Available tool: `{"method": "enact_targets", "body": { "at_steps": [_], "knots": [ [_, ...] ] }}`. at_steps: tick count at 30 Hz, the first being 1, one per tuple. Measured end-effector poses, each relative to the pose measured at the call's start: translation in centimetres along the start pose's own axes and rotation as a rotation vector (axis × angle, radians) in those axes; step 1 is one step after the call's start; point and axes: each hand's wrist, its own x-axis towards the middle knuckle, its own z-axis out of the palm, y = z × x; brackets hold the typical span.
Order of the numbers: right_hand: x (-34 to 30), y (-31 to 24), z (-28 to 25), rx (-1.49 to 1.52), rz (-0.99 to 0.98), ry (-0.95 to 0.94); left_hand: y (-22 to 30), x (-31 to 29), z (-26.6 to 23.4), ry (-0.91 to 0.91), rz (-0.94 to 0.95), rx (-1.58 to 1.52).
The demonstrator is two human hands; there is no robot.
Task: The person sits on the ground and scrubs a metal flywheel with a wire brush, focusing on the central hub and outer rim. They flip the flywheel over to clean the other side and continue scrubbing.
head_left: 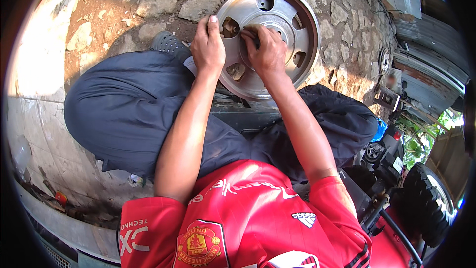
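Grey metal, head view: a toothed wheel (293,40) stands face-on beyond the person's knees, over stone paving (334,15). Left hand (207,49) braces its left rim, fingers partly curled; full closure cannot be told. Right hand (266,49) bends narrowly at the hub, touching it; whether anything is pinched there cannot be told. Judged step: close handwork around the hub. Next move seems to call for a steady rim. Containers: pale plastic container (404,2), upper right; contents indiscernible.
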Motion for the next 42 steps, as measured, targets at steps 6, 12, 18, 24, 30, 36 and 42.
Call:
{"method": "enact_targets", "body": {
  "at_steps": [6,12,18,24,30,36,42],
  "knots": [
    [2.3,1.3,0.0,-0.097,0.066,0.147,0.0,-0.5,-0.1,0.013,0.014,-0.002],
    [2.3,1.3,-0.6,-0.038,0.021,0.072,0.1,-0.3,0.1,0.026,0.037,-0.033],
    [0.3,0.2,-0.1,-0.029,-0.024,0.026,-0.1,-0.4,0.1,0.021,0.02,-0.012],
    [1.8,0.9,0.0,-0.06,0.059,0.118,-0.4,-0.4,0.2,0.031,0.032,0.017],
    [2.7,2.2,0.0,-0.014,0.062,0.122,0.1,-0.3,0.1,0.029,0.032,0.002],
    [0.2,-1.4,0.8,0.136,-0.019,0.004,-0.2,-0.2,0.3,0.042,0.043,0.046],
    [2.1,-1.6,0.8,0.214,0.122,0.059,-0.9,-0.1,0.0,0.039,0.087,0.063]
  ]
}}
